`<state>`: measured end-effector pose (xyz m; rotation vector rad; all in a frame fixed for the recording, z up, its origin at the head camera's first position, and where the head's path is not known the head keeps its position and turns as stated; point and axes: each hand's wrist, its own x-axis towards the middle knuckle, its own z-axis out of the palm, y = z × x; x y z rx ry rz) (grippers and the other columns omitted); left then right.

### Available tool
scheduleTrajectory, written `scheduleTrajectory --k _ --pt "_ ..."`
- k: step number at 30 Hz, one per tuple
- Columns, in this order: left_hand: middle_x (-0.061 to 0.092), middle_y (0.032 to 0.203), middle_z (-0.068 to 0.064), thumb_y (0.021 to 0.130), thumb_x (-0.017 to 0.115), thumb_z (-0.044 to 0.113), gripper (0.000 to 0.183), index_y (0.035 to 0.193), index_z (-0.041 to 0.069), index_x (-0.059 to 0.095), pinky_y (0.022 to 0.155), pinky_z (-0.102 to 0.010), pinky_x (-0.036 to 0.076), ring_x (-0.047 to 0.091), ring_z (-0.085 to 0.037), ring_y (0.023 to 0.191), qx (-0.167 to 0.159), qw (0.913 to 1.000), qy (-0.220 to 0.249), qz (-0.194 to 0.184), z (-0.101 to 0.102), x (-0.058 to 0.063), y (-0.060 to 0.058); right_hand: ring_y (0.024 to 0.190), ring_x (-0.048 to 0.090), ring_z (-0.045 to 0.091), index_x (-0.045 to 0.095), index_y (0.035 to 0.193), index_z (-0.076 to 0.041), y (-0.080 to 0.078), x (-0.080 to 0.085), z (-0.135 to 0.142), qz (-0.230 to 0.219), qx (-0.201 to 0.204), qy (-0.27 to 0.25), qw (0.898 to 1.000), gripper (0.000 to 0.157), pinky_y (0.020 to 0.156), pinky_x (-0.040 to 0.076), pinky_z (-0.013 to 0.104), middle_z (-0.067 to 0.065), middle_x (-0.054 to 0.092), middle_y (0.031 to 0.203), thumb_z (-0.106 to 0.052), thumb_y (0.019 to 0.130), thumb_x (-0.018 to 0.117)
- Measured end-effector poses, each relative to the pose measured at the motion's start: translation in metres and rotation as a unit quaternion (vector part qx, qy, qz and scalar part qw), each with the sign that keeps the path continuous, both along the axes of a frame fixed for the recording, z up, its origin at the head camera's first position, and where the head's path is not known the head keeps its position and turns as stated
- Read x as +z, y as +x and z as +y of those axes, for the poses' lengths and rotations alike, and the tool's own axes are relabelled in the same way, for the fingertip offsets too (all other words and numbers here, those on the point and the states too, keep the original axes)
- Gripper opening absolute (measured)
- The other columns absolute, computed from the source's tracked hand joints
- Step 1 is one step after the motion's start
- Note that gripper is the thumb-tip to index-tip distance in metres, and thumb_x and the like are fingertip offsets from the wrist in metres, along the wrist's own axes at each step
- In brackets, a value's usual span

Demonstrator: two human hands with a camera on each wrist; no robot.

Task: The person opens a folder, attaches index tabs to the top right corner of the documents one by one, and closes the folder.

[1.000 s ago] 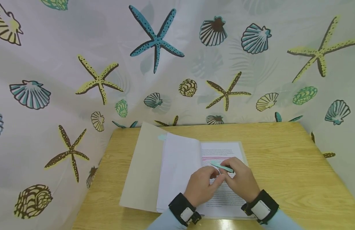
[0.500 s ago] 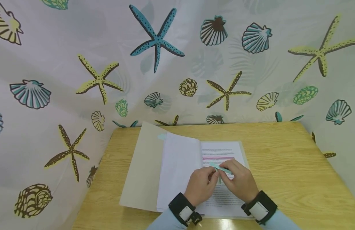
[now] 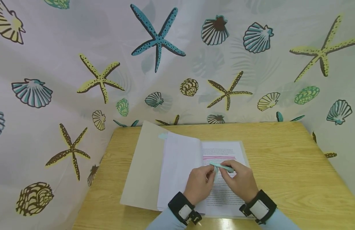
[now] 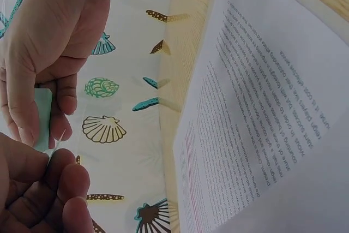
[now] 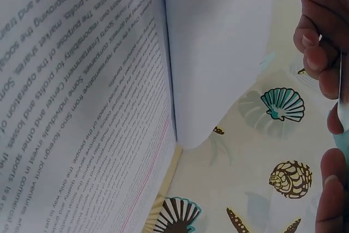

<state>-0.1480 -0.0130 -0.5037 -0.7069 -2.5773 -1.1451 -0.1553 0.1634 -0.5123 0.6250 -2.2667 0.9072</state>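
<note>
In the head view my right hand (image 3: 242, 180) pinches a narrow mint-green pad of sticky notes (image 3: 227, 168) between thumb and fingers, above the printed page (image 3: 220, 199). Just left of it, my left hand (image 3: 199, 183) pinches a thin mint strip (image 3: 216, 174) that bends down from the pad's left end. Whether the strip is still joined to the pad cannot be told. In the left wrist view the pad (image 4: 42, 115) stands out from the right hand's fingers, the left fingertips close below. Only a sliver of the pad (image 5: 342, 145) shows in the right wrist view.
The document lies open on a wooden table (image 3: 289, 172); its cream cover (image 3: 143, 172) and white turned leaves (image 3: 180, 166) lie to the left. A mint tab (image 3: 162, 136) sticks out near the cover's top. Pink lines mark the page. A shell-patterned curtain (image 3: 177, 67) surrounds the table.
A second ago no strip showed in the left hand; then it pinched a strip hanging down. Now that strip curves beside the pad's end. Both hands have shifted only slightly.
</note>
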Motion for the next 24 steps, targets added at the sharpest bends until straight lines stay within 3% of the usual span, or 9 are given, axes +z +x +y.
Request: scheduleTrajectory --k 7,24 --pt "0.06 0.069 0.009 0.093 0.062 0.009 0.012 0.101 0.006 0.07 0.049 -0.009 0.036 0.044 0.005 0.056 0.003 1.0 -0.006 0.001 0.0 0.0 -0.002 0.07 0.066 0.01 0.067 0.088 -0.009 -0.004 0.001 0.002 -0.035 -0.012 -0.046 0.998 0.015 0.061 0.051 0.015 0.002 0.071 0.086 -0.006 0.077 0.077" --pt "0.063 0.073 0.006 0.093 0.063 0.009 0.014 0.104 0.005 0.07 0.053 -0.009 0.038 0.047 0.004 0.06 0.02 0.9998 0.0 -0.005 0.001 -0.001 -0.007 0.068 0.067 0.013 0.068 0.087 -0.007 -0.014 0.002 0.008 -0.025 -0.023 -0.071 0.997 0.017 0.061 0.048 0.011 0.005 0.072 0.085 0.0 0.075 0.077"
